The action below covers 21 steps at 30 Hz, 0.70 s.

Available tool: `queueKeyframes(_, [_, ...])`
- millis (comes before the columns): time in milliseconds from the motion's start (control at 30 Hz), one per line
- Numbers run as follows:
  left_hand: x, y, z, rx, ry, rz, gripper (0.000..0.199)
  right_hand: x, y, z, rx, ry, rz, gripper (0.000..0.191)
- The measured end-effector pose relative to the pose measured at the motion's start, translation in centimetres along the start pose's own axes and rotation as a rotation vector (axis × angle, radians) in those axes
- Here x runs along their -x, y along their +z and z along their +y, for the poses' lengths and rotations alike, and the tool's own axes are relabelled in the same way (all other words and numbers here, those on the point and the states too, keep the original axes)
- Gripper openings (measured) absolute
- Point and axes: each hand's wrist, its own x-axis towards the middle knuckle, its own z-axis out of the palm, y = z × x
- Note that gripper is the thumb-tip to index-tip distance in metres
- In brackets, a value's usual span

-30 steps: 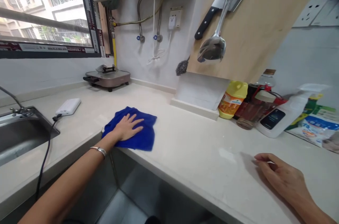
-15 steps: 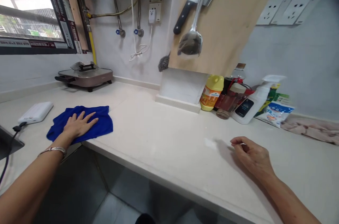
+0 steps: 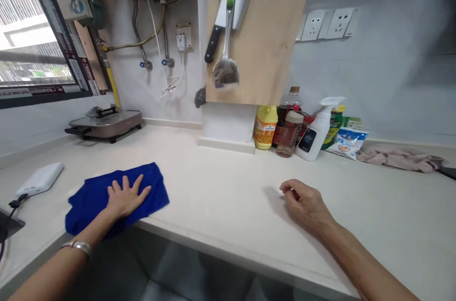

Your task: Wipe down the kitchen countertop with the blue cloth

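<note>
A blue cloth (image 3: 89, 196) lies over the left part of the white countertop (image 3: 213, 192), partly hanging over its front edge. My left hand (image 3: 126, 196) rests flat on the cloth with its fingers spread; a silver bracelet circles that wrist. To the right, my right hand (image 3: 304, 201) hovers just over or touches the counter, its fingers curled together. Nothing can be made out inside the curled fingers.
An electric pan (image 3: 110, 123) sits at the back left, a white power bank (image 3: 41, 178) before it. A yellow bottle (image 3: 265, 127), a spray bottle (image 3: 315, 132) and a beige cloth (image 3: 399, 159) line the wall under a hanging board (image 3: 267, 35).
The view has turned to the right. My left hand and the blue cloth have slid somewhat right along the counter, and the cloth lies more spread. My right hand keeps its curled shape.
</note>
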Motion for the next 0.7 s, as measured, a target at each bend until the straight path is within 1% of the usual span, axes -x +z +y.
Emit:
queueKeyframes(133, [1.9,-0.4,5.7,0.020,0.130,0.061,0.076,-0.1,-0.2,-0.9,-0.015,-0.020,0.027,0.019])
queueKeyframes(267, [4.3,-1.2,11.7,0.060,0.292,0.080,0.075,-0.3,-0.9,-1.5,-0.032,-0.022,0.112,0.019])
queueKeyframes(400, [6.3,-2.2,17.6,0.109,0.458,0.079,0.077,-0.5,-1.4,-1.6,-0.040,-0.073,0.211,0.018])
queueKeyframes(533, [7.1,-3.0,23.8,0.160,0.560,0.053,0.081,-0.8,-1.8,-1.9,-0.034,-0.129,0.289,0.020])
queueKeyframes(700, [7.2,-3.8,31.1,0.222,0.647,0.043,0.085,-0.9,-2.3,-2.4,-0.006,-0.134,0.341,0.023])
